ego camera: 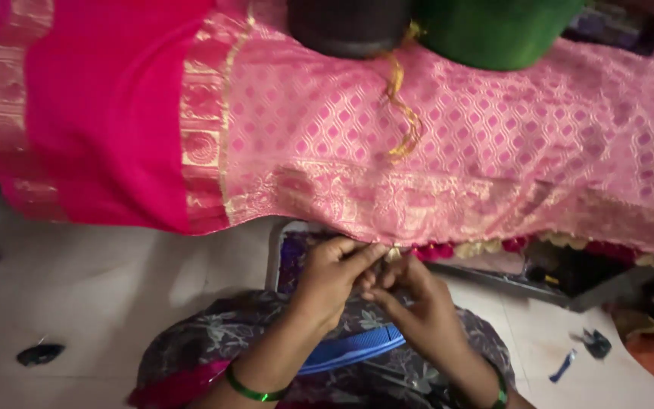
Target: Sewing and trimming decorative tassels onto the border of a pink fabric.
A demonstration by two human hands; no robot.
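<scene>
A pink and gold woven sari (433, 144) with a bright magenta panel (107, 113) is spread across a raised surface in front of me. Red and gold tassels (448, 250) hang along its near edge. My left hand (331, 276) and my right hand (410, 299) meet at that edge, fingertips pinched together on a tassel and the fabric hem. Both wrists wear green bangles. Whether a needle or thread is between the fingers is too small to tell.
A loose gold thread (403, 113) lies on the sari below a dark round object (350, 26) and a green one (493, 30). A blue band (350, 348) crosses my lap. Small scraps (39, 354) and a blue item (563, 366) lie on the pale floor.
</scene>
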